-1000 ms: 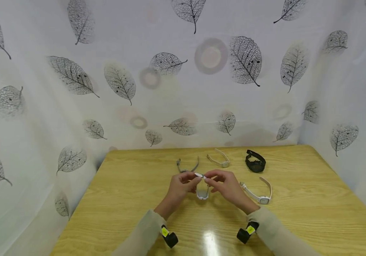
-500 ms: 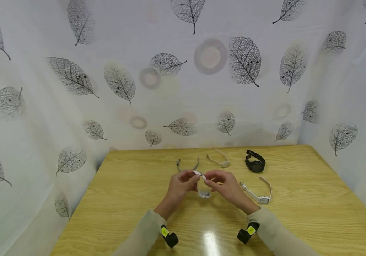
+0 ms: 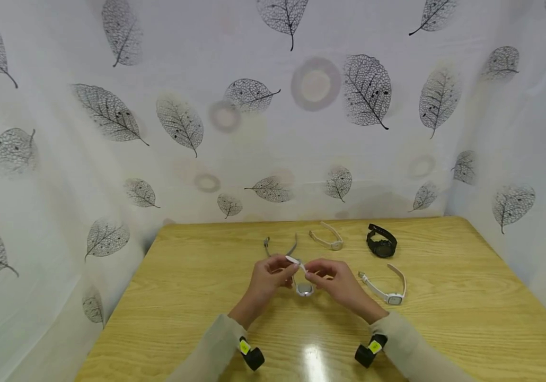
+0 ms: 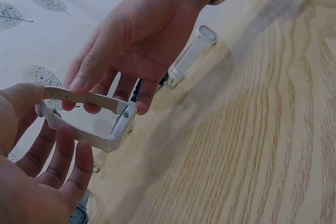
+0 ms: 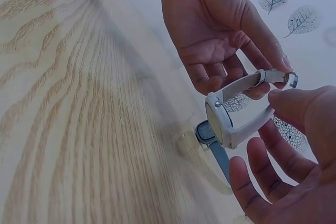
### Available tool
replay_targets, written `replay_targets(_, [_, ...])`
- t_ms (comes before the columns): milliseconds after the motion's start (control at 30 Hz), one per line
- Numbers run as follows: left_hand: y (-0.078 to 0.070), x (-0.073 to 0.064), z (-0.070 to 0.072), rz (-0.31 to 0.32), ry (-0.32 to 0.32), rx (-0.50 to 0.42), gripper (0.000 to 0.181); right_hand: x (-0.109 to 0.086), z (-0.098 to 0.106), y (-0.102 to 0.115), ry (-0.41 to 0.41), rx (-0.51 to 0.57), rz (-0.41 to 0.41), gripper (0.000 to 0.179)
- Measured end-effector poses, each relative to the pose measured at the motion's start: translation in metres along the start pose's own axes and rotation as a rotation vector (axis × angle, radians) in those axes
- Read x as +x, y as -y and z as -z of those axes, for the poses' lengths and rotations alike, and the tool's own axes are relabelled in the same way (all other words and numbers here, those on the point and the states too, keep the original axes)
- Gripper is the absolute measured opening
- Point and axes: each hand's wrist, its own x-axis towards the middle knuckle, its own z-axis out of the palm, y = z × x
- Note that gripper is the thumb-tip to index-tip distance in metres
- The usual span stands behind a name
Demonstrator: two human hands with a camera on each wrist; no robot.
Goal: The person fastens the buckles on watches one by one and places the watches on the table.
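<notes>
A white wristwatch (image 3: 305, 289) hangs between both hands, its case low and its strap bent up into a loop. My left hand (image 3: 265, 280) pinches the strap near the buckle (image 5: 292, 80), seen in the right wrist view. Thumb and fingers of my right hand (image 3: 338, 280) pinch the strap on the other side. In the left wrist view, the strap half with holes (image 4: 79, 97) shows its beige underside, close to the left thumb. Whether the strap end passes through the buckle cannot be told.
On the wooden table (image 3: 182, 297) lie a grey-strapped watch (image 3: 293, 246) behind the hands, a beige-strapped watch (image 3: 336, 245), a black watch (image 3: 381, 247) and another white watch (image 3: 394, 298) to the right. A leaf-patterned curtain (image 3: 273, 148) surrounds the back and sides.
The watch case has shifted slightly right and its face shows more. The strap's top has tilted, with its left end higher; the right fingertips sit a little lower. Both hands keep their grip.
</notes>
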Motion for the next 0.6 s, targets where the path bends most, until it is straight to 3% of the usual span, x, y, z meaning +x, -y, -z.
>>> replay_targets(400, [0.0033, -0.0005, -0.0015, 0.022, 0.019, 0.072, 0.026, -0.0004, -0.0022, 0.0007, -0.009, -0.019, 0.004, 0.024])
replay_targets(600, [0.0037, -0.0007, -0.0017, -0.005, 0.005, 0.064, 0.026, -0.0015, -0.0026, 0.0001, -0.004, -0.019, -0.003, 0.027])
